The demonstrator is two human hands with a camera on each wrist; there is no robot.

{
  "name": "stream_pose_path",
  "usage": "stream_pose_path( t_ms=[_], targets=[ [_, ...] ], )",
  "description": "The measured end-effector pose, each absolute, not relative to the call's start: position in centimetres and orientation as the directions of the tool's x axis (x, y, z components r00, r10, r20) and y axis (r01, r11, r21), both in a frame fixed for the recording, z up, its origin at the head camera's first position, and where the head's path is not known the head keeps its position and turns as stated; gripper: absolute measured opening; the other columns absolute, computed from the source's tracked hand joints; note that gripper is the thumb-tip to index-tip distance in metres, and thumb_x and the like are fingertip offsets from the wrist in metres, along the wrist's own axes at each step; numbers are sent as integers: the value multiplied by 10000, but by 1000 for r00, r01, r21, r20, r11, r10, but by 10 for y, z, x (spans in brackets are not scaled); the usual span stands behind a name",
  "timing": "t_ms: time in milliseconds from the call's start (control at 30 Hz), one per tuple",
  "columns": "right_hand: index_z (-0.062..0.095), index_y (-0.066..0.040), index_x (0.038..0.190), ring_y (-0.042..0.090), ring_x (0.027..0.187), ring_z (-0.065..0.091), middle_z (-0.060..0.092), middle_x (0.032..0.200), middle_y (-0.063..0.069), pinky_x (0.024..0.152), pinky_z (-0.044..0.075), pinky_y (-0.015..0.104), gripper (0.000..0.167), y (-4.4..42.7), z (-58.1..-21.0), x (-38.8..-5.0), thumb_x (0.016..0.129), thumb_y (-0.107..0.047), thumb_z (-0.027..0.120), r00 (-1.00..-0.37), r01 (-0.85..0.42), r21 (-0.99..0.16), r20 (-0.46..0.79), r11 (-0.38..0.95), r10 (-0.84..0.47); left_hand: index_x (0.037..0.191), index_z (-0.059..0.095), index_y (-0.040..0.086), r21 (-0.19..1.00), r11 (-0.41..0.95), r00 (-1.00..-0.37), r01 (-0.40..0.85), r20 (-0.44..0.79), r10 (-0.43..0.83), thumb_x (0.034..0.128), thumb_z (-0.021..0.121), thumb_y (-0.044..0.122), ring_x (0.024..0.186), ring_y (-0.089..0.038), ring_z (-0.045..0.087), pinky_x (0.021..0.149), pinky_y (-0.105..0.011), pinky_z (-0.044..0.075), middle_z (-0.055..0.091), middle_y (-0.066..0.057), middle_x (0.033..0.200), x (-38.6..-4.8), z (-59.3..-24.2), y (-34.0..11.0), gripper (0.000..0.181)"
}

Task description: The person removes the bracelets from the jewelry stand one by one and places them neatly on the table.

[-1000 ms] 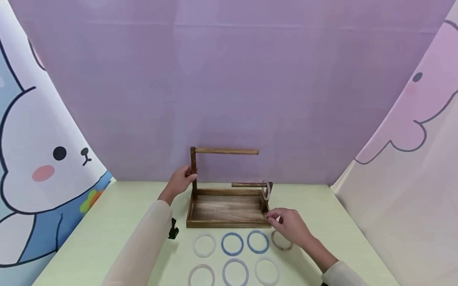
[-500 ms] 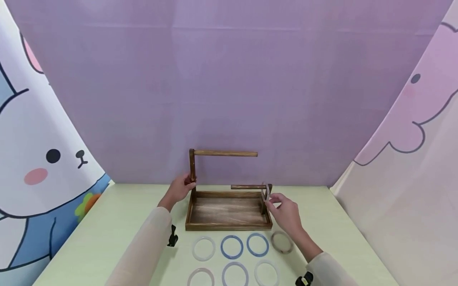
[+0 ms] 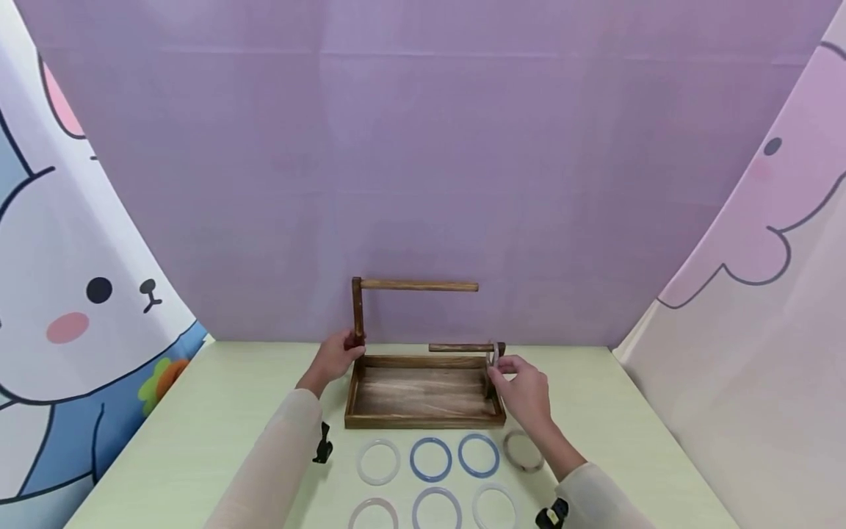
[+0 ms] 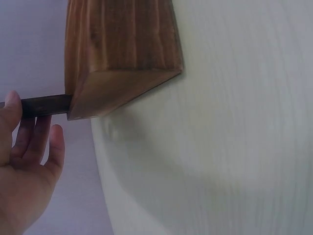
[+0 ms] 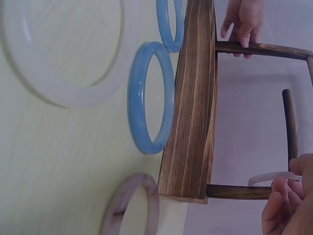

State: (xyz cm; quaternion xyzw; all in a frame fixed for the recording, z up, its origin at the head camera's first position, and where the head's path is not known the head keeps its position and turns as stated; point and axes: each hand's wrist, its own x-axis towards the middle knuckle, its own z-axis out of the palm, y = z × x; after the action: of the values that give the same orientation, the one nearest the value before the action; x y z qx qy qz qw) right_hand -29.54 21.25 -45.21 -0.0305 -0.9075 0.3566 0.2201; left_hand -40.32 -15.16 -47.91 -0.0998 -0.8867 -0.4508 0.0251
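A dark wooden bangle stand has a shallow tray, a tall left post with an upper bar, and a shorter right post with a lower bar. My left hand grips the left post low down, thumb on one side and fingers on the other, as the left wrist view shows. A pale bangle hangs around the lower bar close to its post. My right hand pinches this bangle between thumb and fingers, hiding part of it.
In front of the stand, several bangles lie flat on the pale table: two blue, a brownish mottled one, and white and pale purple ones. A purple cloth hangs behind, with printed cloths at both sides.
My right hand has risen from the tray's front right corner to the hanging bangle, which has shifted slightly right toward its post. My left hand has slid a little down the left post.
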Motion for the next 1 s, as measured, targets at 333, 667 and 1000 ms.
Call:
stream_pose_path(
  t_ms=[333, 667, 1000],
  targets=[
    [771, -108, 1016, 73, 484, 472, 793, 920, 76, 440, 308, 234, 135, 214, -453, -298, 908, -178, 731, -898, -118, -670, 388, 733, 210, 1198, 637, 6, 745, 624, -971, 236, 194, 136, 1014, 634, 135, 1091, -345, 664, 950, -516, 536, 701, -195, 1157, -403, -482, -151, 225],
    [780, -97, 1021, 41, 434, 353, 796, 876, 53, 432, 269, 224, 144, 219, -456, -298, 896, -152, 733, -875, -171, -637, 449, 752, 181, 1150, 640, 17, 707, 665, -968, 239, 224, 111, 995, 658, 135, 1090, -369, 667, 944, -530, 531, 712, -199, 1147, -404, -486, -147, 196],
    [783, -100, 999, 10, 433, 435, 794, 857, 55, 426, 307, 213, 127, 216, -453, -300, 881, -141, 755, -866, -191, -646, 466, 739, 184, 1177, 638, 11, 725, 654, -973, 219, 213, 90, 1001, 648, 123, 1137, -384, 663, 971, -531, 529, 710, -215, 1182, -400, -482, -146, 209]
  ],
)
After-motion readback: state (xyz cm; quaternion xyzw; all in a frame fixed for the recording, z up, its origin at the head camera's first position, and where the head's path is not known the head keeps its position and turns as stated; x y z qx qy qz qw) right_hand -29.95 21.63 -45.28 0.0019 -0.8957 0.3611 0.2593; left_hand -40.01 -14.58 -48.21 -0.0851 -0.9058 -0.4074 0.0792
